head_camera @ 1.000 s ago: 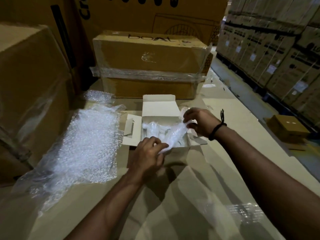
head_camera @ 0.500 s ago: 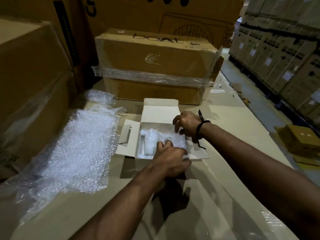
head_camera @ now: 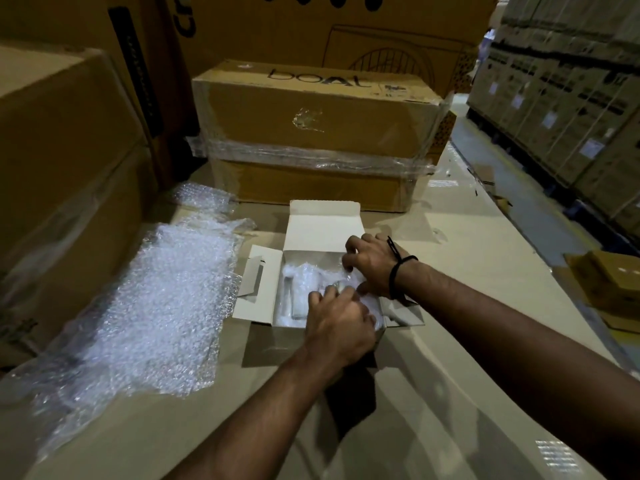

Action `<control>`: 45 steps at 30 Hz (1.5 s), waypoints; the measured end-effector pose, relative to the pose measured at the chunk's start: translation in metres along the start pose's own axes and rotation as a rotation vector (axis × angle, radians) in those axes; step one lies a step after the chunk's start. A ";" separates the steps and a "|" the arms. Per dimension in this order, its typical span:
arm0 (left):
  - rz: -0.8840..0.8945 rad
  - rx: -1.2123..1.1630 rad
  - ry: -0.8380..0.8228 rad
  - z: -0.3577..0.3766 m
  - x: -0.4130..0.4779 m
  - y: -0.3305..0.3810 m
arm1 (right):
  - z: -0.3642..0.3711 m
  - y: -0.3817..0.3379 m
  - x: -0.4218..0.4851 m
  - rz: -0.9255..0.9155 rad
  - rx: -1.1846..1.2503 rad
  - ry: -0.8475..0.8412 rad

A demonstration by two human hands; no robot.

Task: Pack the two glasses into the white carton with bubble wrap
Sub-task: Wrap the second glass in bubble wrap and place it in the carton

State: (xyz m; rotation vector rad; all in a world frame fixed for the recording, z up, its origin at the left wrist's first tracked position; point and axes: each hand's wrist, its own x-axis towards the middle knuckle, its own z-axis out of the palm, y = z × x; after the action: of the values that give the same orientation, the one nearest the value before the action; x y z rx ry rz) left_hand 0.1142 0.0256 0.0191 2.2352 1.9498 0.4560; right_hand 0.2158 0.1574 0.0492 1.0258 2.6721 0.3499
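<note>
Cardboard surface (head_camera: pixel 433 393), white carton (head_camera: pixel 322 226), left hand (head_camera: pixel 339 327) and right hand (head_camera: pixel 372 265) curled into bubble wrap (head_camera: pixel 294 271), grips unclear, wrapped glass (head_camera: pixel 299 301) faint

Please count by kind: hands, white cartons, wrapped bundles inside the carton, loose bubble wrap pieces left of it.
Hands: 2 (left hand, right hand)
White carton: 1
Wrapped bundles: 2 (free bundle, held bundle)
Loose bubble wrap pieces: 2 (large sheet, small piece)
Total: 7
</note>
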 end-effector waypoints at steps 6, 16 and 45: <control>0.047 -0.115 -0.114 -0.001 0.003 -0.001 | -0.005 -0.004 0.000 -0.018 -0.058 -0.138; 0.003 -0.070 0.187 0.018 -0.002 -0.011 | -0.013 0.001 0.000 -0.071 0.016 -0.369; 0.013 0.193 -0.028 0.003 -0.021 0.007 | -0.012 0.005 0.003 0.045 0.017 -0.281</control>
State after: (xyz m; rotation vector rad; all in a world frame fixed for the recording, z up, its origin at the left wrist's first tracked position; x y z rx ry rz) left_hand 0.1197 0.0045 0.0161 2.3547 2.0460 0.2449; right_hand 0.2123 0.1614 0.0614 1.0558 2.4083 0.1767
